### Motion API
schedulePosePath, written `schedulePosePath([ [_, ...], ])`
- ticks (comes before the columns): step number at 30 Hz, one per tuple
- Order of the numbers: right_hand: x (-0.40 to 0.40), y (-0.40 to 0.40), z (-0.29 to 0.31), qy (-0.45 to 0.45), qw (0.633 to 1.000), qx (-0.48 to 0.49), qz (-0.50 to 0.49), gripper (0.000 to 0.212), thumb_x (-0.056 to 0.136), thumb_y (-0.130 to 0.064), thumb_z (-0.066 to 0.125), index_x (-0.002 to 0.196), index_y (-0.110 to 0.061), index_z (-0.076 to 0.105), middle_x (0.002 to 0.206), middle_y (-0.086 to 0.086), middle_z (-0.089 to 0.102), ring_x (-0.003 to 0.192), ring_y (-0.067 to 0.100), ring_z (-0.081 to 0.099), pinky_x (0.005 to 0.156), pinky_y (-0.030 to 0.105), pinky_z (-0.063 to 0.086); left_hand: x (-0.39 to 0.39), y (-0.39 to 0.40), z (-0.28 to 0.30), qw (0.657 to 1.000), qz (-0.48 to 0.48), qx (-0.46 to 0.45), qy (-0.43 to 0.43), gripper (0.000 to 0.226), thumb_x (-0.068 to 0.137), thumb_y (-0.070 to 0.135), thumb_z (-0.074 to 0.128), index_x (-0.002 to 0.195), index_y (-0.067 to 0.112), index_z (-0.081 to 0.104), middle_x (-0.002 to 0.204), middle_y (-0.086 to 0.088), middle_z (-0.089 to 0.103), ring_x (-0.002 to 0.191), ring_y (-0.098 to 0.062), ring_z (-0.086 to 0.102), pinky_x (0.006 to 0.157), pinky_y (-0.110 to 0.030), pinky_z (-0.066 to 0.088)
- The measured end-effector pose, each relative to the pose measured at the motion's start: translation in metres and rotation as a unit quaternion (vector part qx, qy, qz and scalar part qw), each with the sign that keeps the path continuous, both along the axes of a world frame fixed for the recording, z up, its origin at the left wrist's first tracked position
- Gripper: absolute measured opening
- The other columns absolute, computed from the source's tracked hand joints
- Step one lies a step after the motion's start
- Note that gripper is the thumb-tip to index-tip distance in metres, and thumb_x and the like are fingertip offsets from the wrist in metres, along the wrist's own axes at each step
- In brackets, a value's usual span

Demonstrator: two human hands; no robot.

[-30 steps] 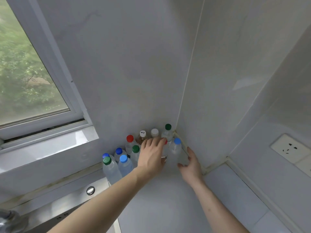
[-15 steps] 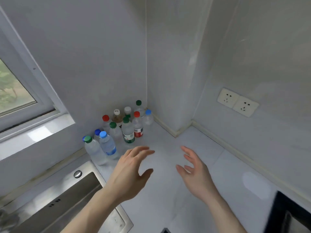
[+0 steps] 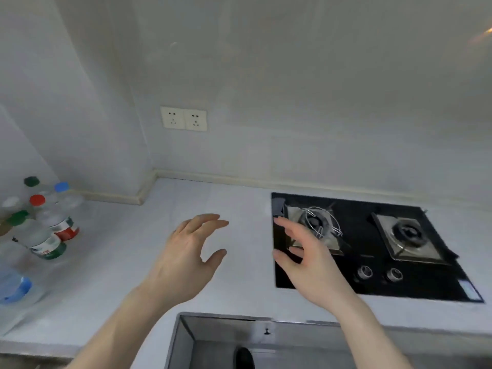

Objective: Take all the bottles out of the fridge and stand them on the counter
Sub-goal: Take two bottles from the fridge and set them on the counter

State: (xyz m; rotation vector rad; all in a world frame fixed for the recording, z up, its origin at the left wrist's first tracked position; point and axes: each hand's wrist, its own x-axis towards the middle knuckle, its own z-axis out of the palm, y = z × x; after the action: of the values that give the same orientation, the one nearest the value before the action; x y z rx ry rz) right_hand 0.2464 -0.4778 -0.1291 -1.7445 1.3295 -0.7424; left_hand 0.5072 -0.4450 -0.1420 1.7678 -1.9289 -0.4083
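No words or numbers can be read here. Labels are seen on two bottles [image 3: 57, 235] and a sticker on the stove [image 3: 467, 287], but all are blurred.

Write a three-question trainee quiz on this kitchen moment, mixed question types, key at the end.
1. True or false: the left hand is gripping a bottle.
2. Multiple choice: the bottles stand on the counter at the picture's A) left edge B) right edge C) centre, between the hands.
3. Fill in: the right hand hovers in front of the black gas ____.

Key: 1. False, both hands are open and hold nothing. 2. A. 3. hob, which has two burners and two knobs.
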Motion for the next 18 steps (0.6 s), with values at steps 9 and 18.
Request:
schedulePosePath([
  [9,-0.167,0.063,0.036,-0.028,0.98,-0.057,-0.19,0.058,0.097,-0.018,0.07,0.14,-0.051,0.052,0.143,-0.037,0.049,0.131,-0.017,0.043,0.104,0.017,0.045,-0.172,-0.033,0.046,0.978,-0.202,-0.043,0.016,0.049,0.095,0.033,0.069,0.14,0.044,0.053,0.147,0.031,0.041,0.135,-0.002,0.04,0.116,-0.023,0.029],
  [18,-0.379,0.136,0.063,-0.007,0.936,-0.107,-0.334,0.052,0.096,-0.02,0.07,0.137,-0.049,0.056,0.141,-0.035,0.052,0.131,-0.013,0.046,0.104,0.015,0.046,-0.419,-0.035,0.088,0.927,-0.363,-0.094,0.02,0.05,0.095,0.039,0.067,0.141,0.047,0.05,0.149,0.032,0.04,0.136,-0.002,0.041,0.116,-0.037,0.038],
])
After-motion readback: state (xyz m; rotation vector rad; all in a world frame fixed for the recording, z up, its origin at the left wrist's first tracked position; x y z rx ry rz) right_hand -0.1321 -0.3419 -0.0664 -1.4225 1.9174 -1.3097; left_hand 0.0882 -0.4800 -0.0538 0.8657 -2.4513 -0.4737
